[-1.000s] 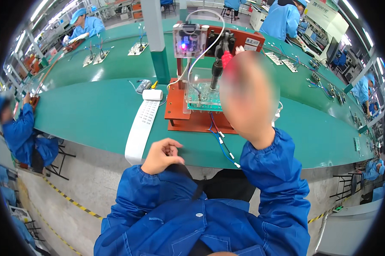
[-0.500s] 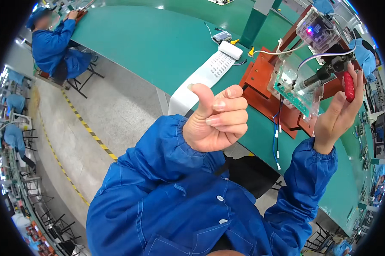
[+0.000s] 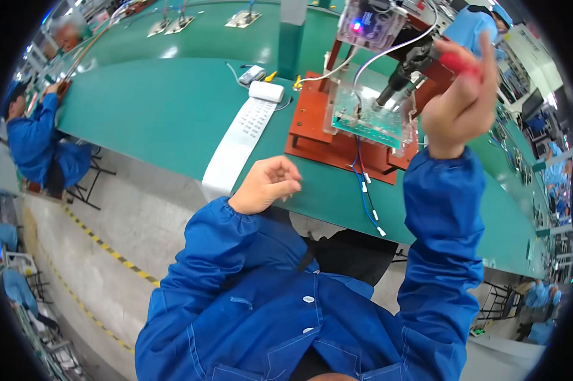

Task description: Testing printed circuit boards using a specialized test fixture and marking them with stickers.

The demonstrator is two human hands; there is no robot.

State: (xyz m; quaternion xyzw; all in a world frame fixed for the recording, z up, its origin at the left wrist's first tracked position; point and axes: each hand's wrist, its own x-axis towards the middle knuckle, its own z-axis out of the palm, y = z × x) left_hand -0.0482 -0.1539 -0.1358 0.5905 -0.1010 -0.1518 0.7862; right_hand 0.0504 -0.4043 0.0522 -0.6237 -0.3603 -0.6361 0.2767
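My right hand [image 3: 459, 113], smeared by motion, is at the red-gripped handle [image 3: 459, 64] of a black toggle clamp [image 3: 402, 76], with one finger stretched up beside the grip. The clamp's plunger reaches down over a green circuit board [image 3: 372, 131] in a clear fixture on a reddish-brown base [image 3: 310, 105]. My left hand [image 3: 266, 184] hovers over the bench's near edge, its fingers curled in toward the thumb; nothing shows in it. Beside it lies a long strip of white printed labels [image 3: 230, 152], rolled at its far end.
A clear box [image 3: 372, 25] with lit electronics stands above the fixture. Loose wires with white connectors [image 3: 380, 231] hang toward the front edge. A small grey device [image 3: 253, 74] sits behind the label roll, near a green post [image 3: 291, 51]. A co-worker [image 3: 35, 136] sits at far left.
My view has swung, so the bench sits further left in it. My left hand has turned and lowered, its thumb now near the fingers. The right hand stays at the red handle.
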